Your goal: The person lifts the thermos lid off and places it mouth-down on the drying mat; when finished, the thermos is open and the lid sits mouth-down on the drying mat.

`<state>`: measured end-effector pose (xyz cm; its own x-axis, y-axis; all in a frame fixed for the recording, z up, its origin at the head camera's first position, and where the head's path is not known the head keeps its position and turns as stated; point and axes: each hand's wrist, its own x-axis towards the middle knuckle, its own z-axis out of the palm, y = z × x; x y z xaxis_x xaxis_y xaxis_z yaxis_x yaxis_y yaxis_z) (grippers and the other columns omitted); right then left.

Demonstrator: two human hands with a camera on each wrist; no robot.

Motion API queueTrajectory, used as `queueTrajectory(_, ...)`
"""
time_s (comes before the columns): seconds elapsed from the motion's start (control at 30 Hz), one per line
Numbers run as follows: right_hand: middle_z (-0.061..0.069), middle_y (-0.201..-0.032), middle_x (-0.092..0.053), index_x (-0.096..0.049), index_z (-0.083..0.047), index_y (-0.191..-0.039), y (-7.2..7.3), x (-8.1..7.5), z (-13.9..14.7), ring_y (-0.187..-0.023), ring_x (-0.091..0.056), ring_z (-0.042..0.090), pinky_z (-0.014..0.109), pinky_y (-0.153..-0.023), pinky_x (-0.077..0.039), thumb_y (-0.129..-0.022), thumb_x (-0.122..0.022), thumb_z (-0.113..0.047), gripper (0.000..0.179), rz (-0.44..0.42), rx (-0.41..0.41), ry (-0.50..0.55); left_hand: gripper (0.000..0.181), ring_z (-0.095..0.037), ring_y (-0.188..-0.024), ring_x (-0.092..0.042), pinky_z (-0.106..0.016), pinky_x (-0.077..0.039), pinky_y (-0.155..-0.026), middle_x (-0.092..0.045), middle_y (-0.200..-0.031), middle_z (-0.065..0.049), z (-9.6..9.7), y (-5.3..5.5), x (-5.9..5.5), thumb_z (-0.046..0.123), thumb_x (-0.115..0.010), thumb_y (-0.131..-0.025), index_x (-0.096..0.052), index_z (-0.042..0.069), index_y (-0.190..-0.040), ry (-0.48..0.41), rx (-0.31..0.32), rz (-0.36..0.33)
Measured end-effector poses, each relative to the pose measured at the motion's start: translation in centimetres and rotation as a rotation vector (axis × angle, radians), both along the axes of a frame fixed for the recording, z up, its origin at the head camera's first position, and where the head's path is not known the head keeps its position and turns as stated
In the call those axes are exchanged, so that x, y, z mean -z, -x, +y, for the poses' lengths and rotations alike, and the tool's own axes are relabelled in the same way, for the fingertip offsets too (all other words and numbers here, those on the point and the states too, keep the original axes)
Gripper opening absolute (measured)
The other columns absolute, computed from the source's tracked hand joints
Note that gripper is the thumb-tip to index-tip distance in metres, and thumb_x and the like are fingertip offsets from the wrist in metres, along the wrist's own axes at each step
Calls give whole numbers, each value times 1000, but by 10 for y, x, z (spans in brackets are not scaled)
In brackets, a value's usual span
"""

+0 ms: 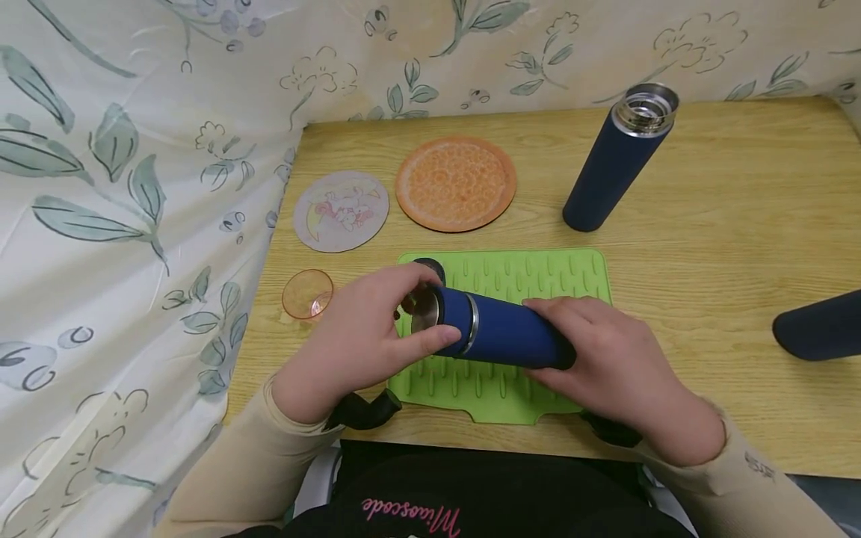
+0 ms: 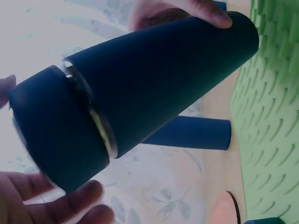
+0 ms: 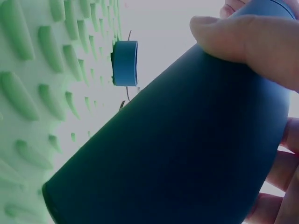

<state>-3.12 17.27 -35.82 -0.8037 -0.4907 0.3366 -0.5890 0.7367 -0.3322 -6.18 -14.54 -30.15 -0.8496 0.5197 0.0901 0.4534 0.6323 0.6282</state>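
Observation:
A blue thermos [image 1: 511, 329] is held lying at a slant over the green ribbed mat [image 1: 558, 273]. My right hand [image 1: 605, 351] grips its body near the base, with the thumb [image 3: 233, 39] across the side in the right wrist view. At the other end, my left hand [image 1: 377, 321] holds the thermos lid [image 2: 58, 128] between thumb and fingers. A silver ring [image 1: 474, 325] runs between lid and body. On the mat's far left corner sits a small blue cap [image 3: 125, 63], partly hidden behind my left hand in the head view.
An open dark blue thermos [image 1: 615, 164] stands at the back right, and another dark bottle [image 1: 821, 325] at the right edge. Two round coasters, one greyish [image 1: 341, 211] and one orange [image 1: 456, 184], lie behind the mat. An orange-tinted glass [image 1: 307, 293] stands left.

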Motion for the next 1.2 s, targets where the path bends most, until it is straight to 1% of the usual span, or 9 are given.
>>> queueTrajectory(0.07,10,-118,-81,-73,-11,-139,1,0,1,-103,-78,32,57,-80,-66,-62,-109,-33,88,5,12,0,69,-21,-124,-66,-46,-58,-101,-70,-137,-3,-3,1,0,48,-87,-91,-65,13,-147,-31,62,46)
queueTrajectory(0.17,10,-117,-80,-73,-11,-139,1,0,2,-102,-78,33,57,-79,-65,-62,-109,-32,88,14,26,3,79,-28,-150,-52,-53,-50,-117,-54,-164,-9,-8,1,1,27,-91,-88,-57,12,-158,-103,209,109)
queueTrajectory(0.23,10,-117,-80,-72,-11,-139,2,0,3,-102,-78,33,58,-79,-65,-62,-109,-32,88,15,28,6,75,-29,-155,-48,-53,-48,-119,-50,-169,-11,-10,2,2,10,-87,-87,-59,13,-157,-132,290,124)
queueTrajectory(0.33,9,-117,-80,-72,-12,-140,1,0,3,-103,-78,33,58,-80,-65,-62,-108,-31,88,13,25,8,70,-29,-153,-50,-49,-51,-116,-51,-168,-12,-12,2,3,-7,-76,-86,-63,13,-152,-153,336,113)
queueTrajectory(0.53,10,-118,-80,-73,-11,-140,1,0,2,-105,-77,33,58,-82,-65,-62,-109,-31,88,12,29,6,66,-27,-145,-58,-46,-55,-112,-59,-159,-11,-11,4,4,-7,-77,-85,-67,11,-147,-175,316,95)
queueTrajectory(0.7,11,-117,-80,-73,-10,-140,2,1,4,-105,-77,34,58,-84,-65,-61,-109,-29,89,27,33,6,68,-19,-129,-64,-39,-61,-101,-65,-147,-7,-11,4,4,9,-90,-84,-67,10,-148,-194,232,33)
queueTrajectory(0.83,12,-118,-80,-72,-10,-140,3,3,6,-105,-77,36,59,-84,-64,-61,-109,-27,89,20,56,5,70,-17,-120,-66,-34,-65,-90,-69,-140,-7,-12,4,8,14,-93,-83,-66,9,-148,-228,170,18)
queueTrajectory(1.03,18,-123,-79,-71,-10,-142,4,5,19,-109,-75,41,62,-87,-59,-61,-107,-22,90,-6,158,56,69,-17,-118,-66,-37,-65,-92,-69,-140,-7,-15,5,13,14,-93,-84,-66,9,-147,-227,133,34)
queueTrajectory(1.2,26,-130,-75,-67,-5,-146,8,4,34,-112,-71,48,62,-89,-53,-63,-106,-16,92,-80,305,148,68,-18,-120,-64,-42,-61,-101,-65,-147,-8,-13,8,25,10,-92,-85,-67,9,-148,-170,139,36)
